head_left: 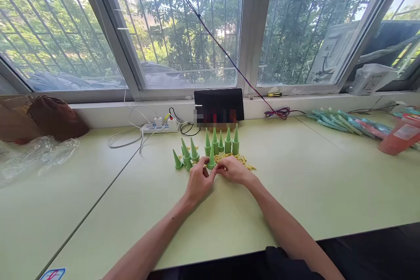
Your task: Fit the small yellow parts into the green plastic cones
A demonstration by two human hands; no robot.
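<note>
At the left of the counter's [295, 183] middle stands a cluster of green cones [186, 154], and beside it the left hand [198, 180] has its fingers closed around the base of an upright green cone [211, 157]. That cone looks light, stiff and rather smooth, with a slender tip that might snap, so its broad collar seems the surest hold. The right hand [234, 169] pinches beside that base, its grasp hidden, near scattered yellow pieces [243, 160].
</note>
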